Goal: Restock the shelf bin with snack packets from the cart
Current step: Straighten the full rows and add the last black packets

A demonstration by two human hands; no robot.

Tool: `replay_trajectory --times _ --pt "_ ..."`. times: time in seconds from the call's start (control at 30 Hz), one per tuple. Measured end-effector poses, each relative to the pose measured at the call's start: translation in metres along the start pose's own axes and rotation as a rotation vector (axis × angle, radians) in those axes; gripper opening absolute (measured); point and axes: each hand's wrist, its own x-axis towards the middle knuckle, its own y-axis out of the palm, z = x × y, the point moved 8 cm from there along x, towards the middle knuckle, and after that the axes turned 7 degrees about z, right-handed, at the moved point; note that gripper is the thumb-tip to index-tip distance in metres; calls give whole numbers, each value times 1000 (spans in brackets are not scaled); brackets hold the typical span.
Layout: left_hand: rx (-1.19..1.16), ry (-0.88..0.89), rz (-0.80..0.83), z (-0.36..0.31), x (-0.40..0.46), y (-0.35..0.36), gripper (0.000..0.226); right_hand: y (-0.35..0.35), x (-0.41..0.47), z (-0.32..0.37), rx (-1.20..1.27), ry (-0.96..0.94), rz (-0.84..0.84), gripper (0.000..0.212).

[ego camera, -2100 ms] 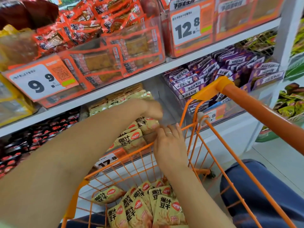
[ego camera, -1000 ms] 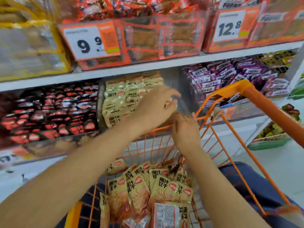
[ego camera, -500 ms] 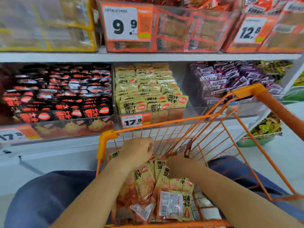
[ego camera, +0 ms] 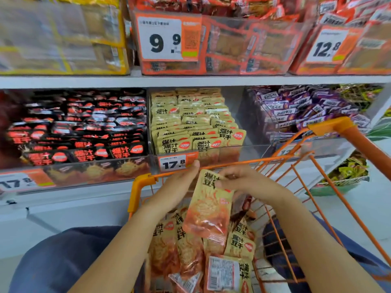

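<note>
A tan and orange snack packet hangs upright above the orange wire cart. My right hand pinches its top edge. My left hand touches its left side with fingers extended upward. Several matching packets lie in the cart below. The clear shelf bin straight ahead holds rows of the same tan packets behind a 17.8 price tag.
Black packets fill the bin on the left, purple packets the bin on the right. An upper shelf carries orange boxes with 9.9 and 12.8 tags. The cart's orange handle rises at the right. Blue-clad knees flank the cart.
Both hands left the shelf bin and dropped into the cart. They have now lifted one tan packet above the pile.
</note>
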Motion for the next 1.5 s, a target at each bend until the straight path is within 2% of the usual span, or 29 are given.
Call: replay_trajectory --times 0.1,0.17,0.27,0.33,0.4,0.47,0.5,0.53,0.6,0.73,0.83,0.9,1.0,1.1,1.17,1.2,1.3,1.37,1.4,1.43,1.5 --pt "-238 -83 20 1 0 2 61 -16 -10 11 50 -75 -108 9" --pt "-290 -45 34 -3 -2 4 51 -22 -11 12 47 -89 -147 8" --pt "-89 184 102 -20 -11 15 23 -28 -12 17 55 -168 -229 4" --pt "3 286 116 -41 -13 22 19 -45 -19 21 67 -273 -426 7" --pt "68 356 -7 -68 -8 13 28 -71 -36 16 3 -299 -730 25" --pt "142 441 -205 -99 -3 -3 27 -89 -50 9 -317 -174 -949 38" --pt "171 482 -285 -115 1 -10 24 -92 -50 5 -489 -88 -979 41" --pt "224 507 -353 -130 4 -13 26 -92 -47 1 -620 -31 -969 41" --pt "353 505 -431 -150 23 -14 41 -89 -39 -4 -710 -22 -939 39" --pt "507 457 -423 -155 68 -4 44 -92 -41 -4 -620 -97 -978 37" --pt "915 338 -372 -140 94 7 42 -93 -44 -3 -586 -119 -998 34" --pt "1212 279 -421 -141 98 12 36 -93 -44 -2 -586 -123 -997 32" --pt "1499 232 -440 -147 108 25 37 -95 -41 -4 -573 -109 -991 29" --pt "1716 170 -452 -153 114 31 29 -94 -40 -4 -558 -121 -990 26" --pt "1741 128 -429 -157 113 29 29 -92 -41 -3 -548 -129 -994 26" --pt "1700 173 -432 -162 108 29 31 -91 -42 -2 -535 -135 -988 25" --pt "1380 534 -524 -175 57 37 27 -86 -43 6 -516 -162 -919 25" --pt "1179 603 -521 -152 15 38 23 -80 -40 10 -480 -178 -822 27" --pt "1158 539 -481 -130 2 39 23 -76 -36 10 -480 -159 -762 29" --pt "1190 399 -378 -101 -1 43 22 -71 -30 8 -521 -114 -684 32" --pt "1332 23 12 -21 10 53 24 -58 -18 0 -630 1 -509 37"
